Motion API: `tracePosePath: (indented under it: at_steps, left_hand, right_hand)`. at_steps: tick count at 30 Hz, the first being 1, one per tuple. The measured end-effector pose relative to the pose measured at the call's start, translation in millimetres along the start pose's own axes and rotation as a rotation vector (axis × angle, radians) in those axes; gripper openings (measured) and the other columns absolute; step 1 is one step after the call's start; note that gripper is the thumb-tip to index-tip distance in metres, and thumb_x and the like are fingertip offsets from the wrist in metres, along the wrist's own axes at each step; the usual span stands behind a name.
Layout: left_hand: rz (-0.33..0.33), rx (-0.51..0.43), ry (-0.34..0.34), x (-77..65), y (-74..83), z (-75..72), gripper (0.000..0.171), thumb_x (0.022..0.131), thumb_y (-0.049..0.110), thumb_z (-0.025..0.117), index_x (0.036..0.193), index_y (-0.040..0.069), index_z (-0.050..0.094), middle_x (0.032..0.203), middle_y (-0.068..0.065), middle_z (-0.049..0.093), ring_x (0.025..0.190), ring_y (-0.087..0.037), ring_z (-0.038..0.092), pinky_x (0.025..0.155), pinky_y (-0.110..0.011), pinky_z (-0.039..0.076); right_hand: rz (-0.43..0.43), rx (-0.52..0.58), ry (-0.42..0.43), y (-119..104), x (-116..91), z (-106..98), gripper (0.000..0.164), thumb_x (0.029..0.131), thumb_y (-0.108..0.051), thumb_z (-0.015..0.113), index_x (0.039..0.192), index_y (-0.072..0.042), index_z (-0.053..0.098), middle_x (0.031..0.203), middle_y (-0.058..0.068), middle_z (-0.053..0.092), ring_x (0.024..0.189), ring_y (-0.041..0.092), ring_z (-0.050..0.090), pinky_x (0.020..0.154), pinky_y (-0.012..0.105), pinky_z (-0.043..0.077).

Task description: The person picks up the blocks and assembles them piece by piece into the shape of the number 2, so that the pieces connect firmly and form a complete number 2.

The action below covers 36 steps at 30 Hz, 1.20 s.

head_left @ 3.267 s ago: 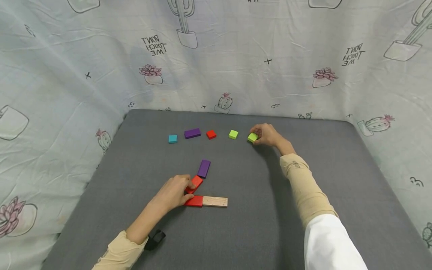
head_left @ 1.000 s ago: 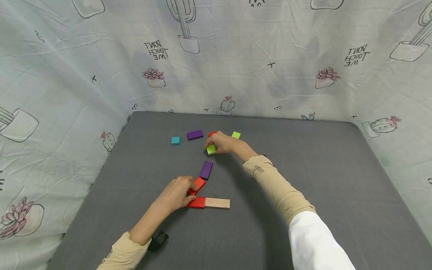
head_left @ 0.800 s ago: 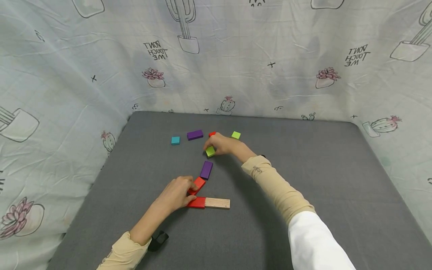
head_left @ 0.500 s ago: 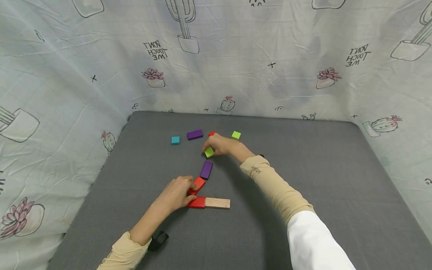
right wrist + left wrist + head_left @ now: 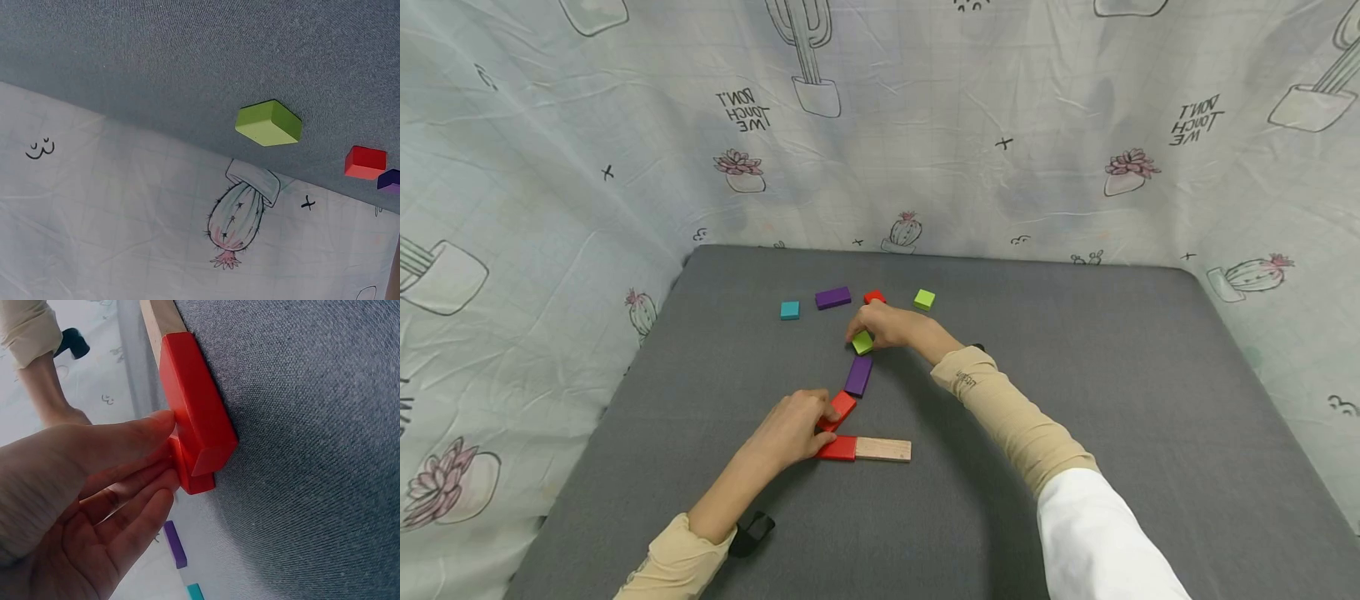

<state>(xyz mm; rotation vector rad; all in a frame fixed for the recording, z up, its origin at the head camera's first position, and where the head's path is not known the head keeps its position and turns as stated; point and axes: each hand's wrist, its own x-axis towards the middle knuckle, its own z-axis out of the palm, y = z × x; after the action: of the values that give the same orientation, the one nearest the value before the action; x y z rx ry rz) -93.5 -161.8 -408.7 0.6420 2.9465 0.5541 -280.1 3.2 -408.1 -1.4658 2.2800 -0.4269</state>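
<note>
My right hand [image 5: 891, 323] pinches a lime green block [image 5: 862, 342] at the far end of a purple block [image 5: 858, 377]; whether the two touch I cannot tell. Below the purple block lies a slanted red block [image 5: 844, 406], then a second red block [image 5: 838, 448] end to end with a bare wooden block [image 5: 883, 450]. My left hand [image 5: 790, 427] rests at the two red blocks. Its thumb [image 5: 159, 425] touches one and its fingertips [image 5: 164, 499] reach the other, without curling round either. The right wrist view leaves out the pinched block.
Along the back of the grey table [image 5: 1075, 375] stand a teal block [image 5: 790, 311], another purple block [image 5: 832, 298], a small red block [image 5: 874, 297] partly behind the right hand, and another lime block [image 5: 924, 300]. A cactus-print cloth [image 5: 925, 125] hangs behind.
From the back right, my right hand has carried the lime block leftward and nearer, then inched it down to the purple block's far end. My left hand stays in place.
</note>
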Motion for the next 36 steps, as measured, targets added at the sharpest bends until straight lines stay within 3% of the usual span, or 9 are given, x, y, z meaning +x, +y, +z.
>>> tracePosePath:
  at_steps: [8, 20, 36]
  left_hand:
    - [0.008, -0.005, 0.01, -0.3, -1.7, 0.8, 0.021, 0.069, 0.009, 0.086, 0.087, 0.002, 0.076, 0.078, -0.002, 0.061, 0.071, -0.019, 0.061, 0.06, -0.031, 0.048]
    - [0.009, -0.011, 0.008, -0.4, -3.1, 1.7, 0.021, 0.07, 0.009, 0.085, 0.087, 0.002, 0.076, 0.077, -0.002, 0.059, 0.066, -0.013, 0.055, 0.056, -0.025, 0.043]
    - [0.009, 0.001, 0.007, -1.4, -3.1, 3.2, 0.021, 0.07, 0.009, 0.085, 0.088, 0.002, 0.076, 0.077, -0.002, 0.059, 0.066, -0.014, 0.056, 0.056, -0.025, 0.043]
  right_hand:
    - [0.049, 0.039, -0.005, 3.1, -0.1, 3.9, 0.042, 0.076, 0.007, 0.077, 0.115, -0.005, 0.07, 0.115, 0.006, 0.068, 0.106, 0.018, 0.062, 0.09, 0.029, 0.048]
    - [0.064, 0.02, -0.006, 5.2, 1.9, 5.9, 0.042, 0.075, 0.001, 0.079, 0.115, -0.008, 0.07, 0.111, 0.004, 0.069, 0.089, 0.015, 0.059, 0.078, 0.028, 0.05]
    - [0.073, 0.046, -0.015, 3.6, 1.0, 7.5, 0.045, 0.073, 0.003, 0.08, 0.115, -0.007, 0.07, 0.113, 0.005, 0.068, 0.096, 0.015, 0.06, 0.084, 0.029, 0.049]
